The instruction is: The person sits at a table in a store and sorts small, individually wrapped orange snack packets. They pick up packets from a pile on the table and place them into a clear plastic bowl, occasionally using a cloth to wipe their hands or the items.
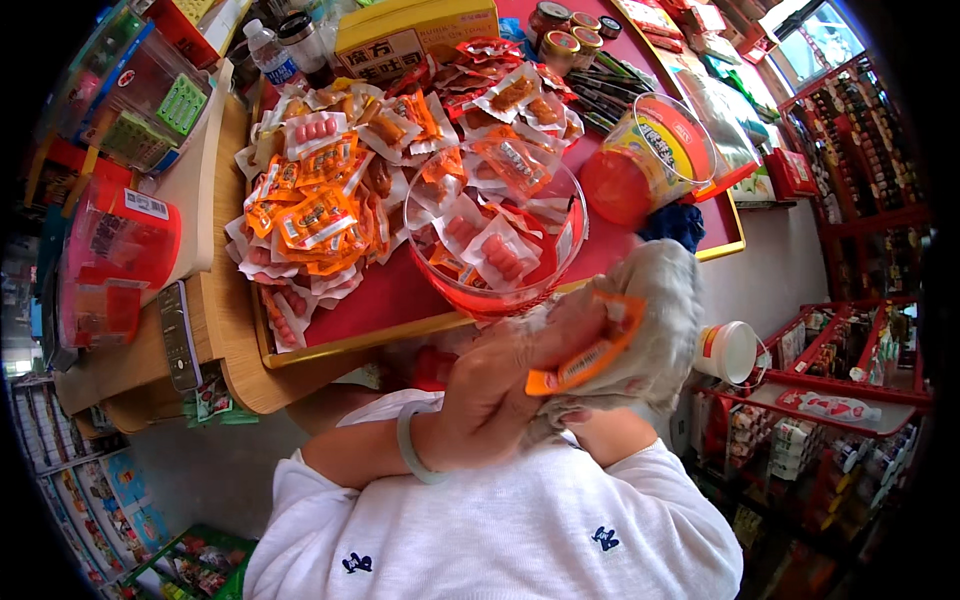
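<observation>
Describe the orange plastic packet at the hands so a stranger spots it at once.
Find the red tabletop with the gold rim. Just nearer the person, the orange plastic packet sits between the bare left hand and a crumpled grey cloth. Unlike the orange packets heaped there, it is off the table.

An orange packet [568, 378] is being held between the left hand [490, 375] and a grey cloth [668, 310]. Just beyond, packets are being contained by a clear tub [462, 294]. Beside it, a pile of packets [318, 200] is being supported by the red counter [395, 298].
</observation>
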`<state>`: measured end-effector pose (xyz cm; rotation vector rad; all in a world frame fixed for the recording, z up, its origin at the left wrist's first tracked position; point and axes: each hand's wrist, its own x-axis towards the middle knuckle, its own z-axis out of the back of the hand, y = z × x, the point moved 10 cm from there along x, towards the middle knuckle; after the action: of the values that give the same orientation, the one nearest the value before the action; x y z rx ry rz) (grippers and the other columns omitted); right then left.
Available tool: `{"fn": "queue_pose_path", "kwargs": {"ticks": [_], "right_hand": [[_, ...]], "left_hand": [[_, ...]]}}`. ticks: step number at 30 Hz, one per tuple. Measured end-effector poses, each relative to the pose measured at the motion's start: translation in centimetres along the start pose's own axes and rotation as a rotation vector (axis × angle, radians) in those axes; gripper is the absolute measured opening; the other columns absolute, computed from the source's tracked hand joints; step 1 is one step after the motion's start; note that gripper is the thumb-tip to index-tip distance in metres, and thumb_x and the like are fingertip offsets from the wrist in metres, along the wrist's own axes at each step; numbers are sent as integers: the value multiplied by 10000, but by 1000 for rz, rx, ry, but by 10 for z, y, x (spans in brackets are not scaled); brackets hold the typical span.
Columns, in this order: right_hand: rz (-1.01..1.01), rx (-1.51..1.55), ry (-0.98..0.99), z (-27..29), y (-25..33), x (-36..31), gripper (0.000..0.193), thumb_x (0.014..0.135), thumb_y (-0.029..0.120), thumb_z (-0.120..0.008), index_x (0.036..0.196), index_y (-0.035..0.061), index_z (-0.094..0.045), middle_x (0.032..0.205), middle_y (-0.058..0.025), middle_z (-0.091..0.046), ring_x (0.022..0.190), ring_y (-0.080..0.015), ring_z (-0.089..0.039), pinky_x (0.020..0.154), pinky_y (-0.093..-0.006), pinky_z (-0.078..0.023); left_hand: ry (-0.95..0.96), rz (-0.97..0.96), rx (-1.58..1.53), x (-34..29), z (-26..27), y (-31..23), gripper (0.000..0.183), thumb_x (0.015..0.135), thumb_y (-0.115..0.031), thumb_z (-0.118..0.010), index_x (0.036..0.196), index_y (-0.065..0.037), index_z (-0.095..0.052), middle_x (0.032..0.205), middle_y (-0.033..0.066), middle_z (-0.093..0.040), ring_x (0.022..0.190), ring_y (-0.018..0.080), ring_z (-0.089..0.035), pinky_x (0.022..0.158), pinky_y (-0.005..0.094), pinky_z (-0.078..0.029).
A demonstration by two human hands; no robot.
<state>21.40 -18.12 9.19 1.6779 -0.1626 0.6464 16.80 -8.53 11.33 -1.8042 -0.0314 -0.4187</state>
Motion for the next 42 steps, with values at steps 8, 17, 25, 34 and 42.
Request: {"fn": "queue_pose_path", "kwargs": {"ticks": [8, 17, 25, 34, 42], "right_hand": [[-22, 23, 25, 1, -4, 0, 442, 988, 349, -374, 1281, 28, -457, 1198, -127, -552, 1106, -236, -547, 988, -373, -426], [-503, 590, -34, 24, -49, -1, 419, 971, 408, -431, 1120, 35, -551, 1036, -100, -600, 974, -213, -599, 869, -361, -489], [-286, 352, 152, -25, -18, -15, 551, 932, 488, -453, 1182, 6, -545, 1153, -167, -580, 1037, -311, -586, 888, -397, -480], [84, -137, 578, -54, 19, -26, 530, 928, 452, -470, 1146, -18, -580, 1134, -210, -596, 976, -376, -606, 807, -419, -498], [52, -98, 250, 7, 7, -31, 383, 949, 336, -510, 940, -22, -647, 796, -131, -678, 652, -274, -662, 597, -361, -524]], "left_hand": [[-127, -133, 198, -3, 1, 2, 375, 1004, -175, -391, 1280, 50, -511, 1159, 184, -625, 1038, 269, -636, 937, 354, -445], [16, -71, 417, -1, 0, 6, 342, 1013, -219, -389, 1160, 28, -573, 1018, 138, -663, 815, 191, -659, 733, 312, -516], [-507, -444, 400, -7, 13, -6, 583, 952, -347, -429, 1366, 36, -279, 1377, 263, -321, 1227, 296, -409, 993, 398, -363], [-724, -697, 558, -3, 41, -54, 521, 890, -466, -543, 1149, -21, -459, 1062, 189, -534, 1028, 289, -529, 974, 425, -329], [-525, -203, 953, 67, 98, -20, 322, 981, -297, -476, 1086, 5, -520, 996, 154, -556, 871, 281, -576, 782, 390, -475]]}}
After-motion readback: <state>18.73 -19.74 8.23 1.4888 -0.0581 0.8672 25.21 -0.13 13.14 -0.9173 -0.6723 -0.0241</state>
